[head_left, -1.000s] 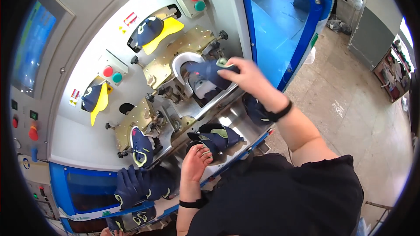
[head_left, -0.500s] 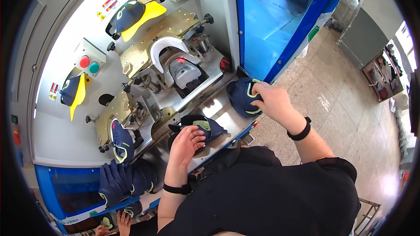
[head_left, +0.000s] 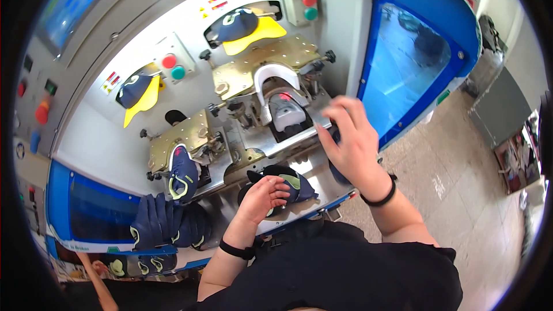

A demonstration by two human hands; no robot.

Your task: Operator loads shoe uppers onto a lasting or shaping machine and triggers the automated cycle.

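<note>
My right fingers (head_left: 356, 112) look empty and parted; I'd steer them clear of the mould (head_left: 288, 118) leftward. Left fingers (head_left: 277, 187) curl loosely by the shoe (head_left: 304, 189) at their right.

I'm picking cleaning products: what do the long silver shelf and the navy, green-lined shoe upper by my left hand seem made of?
Long silver shelf: smooth metal, probably steel, given bright reflections. Navy, green-lined shoe upper: matte fabric or synthetic; dull surface, weave unresolved.
</note>
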